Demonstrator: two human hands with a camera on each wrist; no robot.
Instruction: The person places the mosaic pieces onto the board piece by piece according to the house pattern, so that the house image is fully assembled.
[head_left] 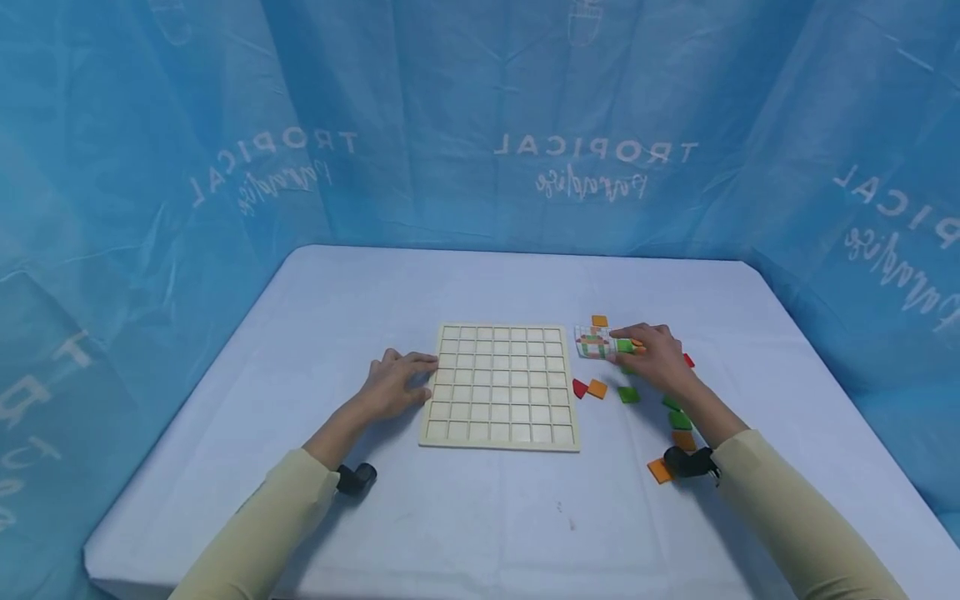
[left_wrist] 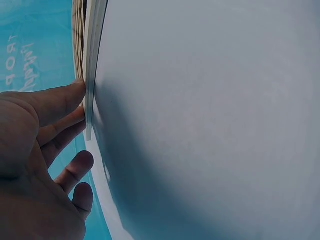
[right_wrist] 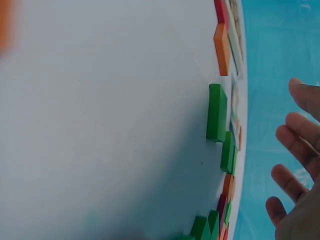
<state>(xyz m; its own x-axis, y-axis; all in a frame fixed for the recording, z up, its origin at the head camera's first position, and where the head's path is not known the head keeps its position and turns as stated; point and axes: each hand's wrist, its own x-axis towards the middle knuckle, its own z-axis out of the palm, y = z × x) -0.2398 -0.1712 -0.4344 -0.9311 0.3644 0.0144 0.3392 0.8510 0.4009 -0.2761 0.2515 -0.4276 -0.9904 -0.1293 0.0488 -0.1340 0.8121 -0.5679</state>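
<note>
A pale square grid board (head_left: 501,385) lies on the table. At its left edge my left hand (head_left: 388,387) touches the rim with thumb and fingertips, fingers loosely extended; the left wrist view shows this contact on the board's side (left_wrist: 92,65). My right hand (head_left: 652,358) is over the right side, at the end of a small printed card (head_left: 594,342). In the right wrist view the right hand (right_wrist: 302,160) has its fingers spread apart with nothing seen between them. Beneath and around it lie a green tile (head_left: 628,395), an orange tile (head_left: 597,389) and a red quarter-round tile (head_left: 580,388).
More tiles are scattered toward the right forearm, including a green one (head_left: 679,420) and an orange one (head_left: 660,471). Another orange tile (head_left: 599,321) lies behind the card. A white cloth (head_left: 480,517) covers the table, and a blue printed curtain (head_left: 450,108) surrounds it.
</note>
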